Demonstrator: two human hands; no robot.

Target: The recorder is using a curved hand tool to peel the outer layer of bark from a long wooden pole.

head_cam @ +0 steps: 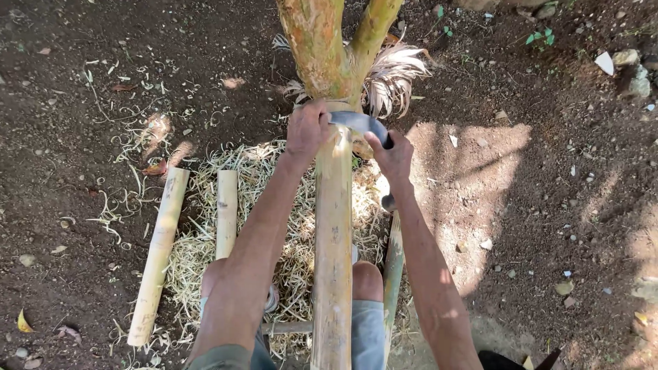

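Note:
A long pale bamboo pole (pixel 333 247) runs from between my knees up to the forked tree trunk (pixel 322 48) and rests against it. Across its far end lies a curved metal blade (pixel 356 122). My left hand (pixel 306 129) grips the blade's left end at the top of the pole. My right hand (pixel 392 156) holds the blade's right end, its dark handle showing at my fingers. Both arms reach forward over the pole.
Two shorter bamboo pieces (pixel 159 255) (pixel 226 214) lie on the left on a heap of pale shavings (pixel 288 205). A greenish bamboo strip (pixel 392 268) lies right of the pole. Dark soil, small stones and dry leaves surround it.

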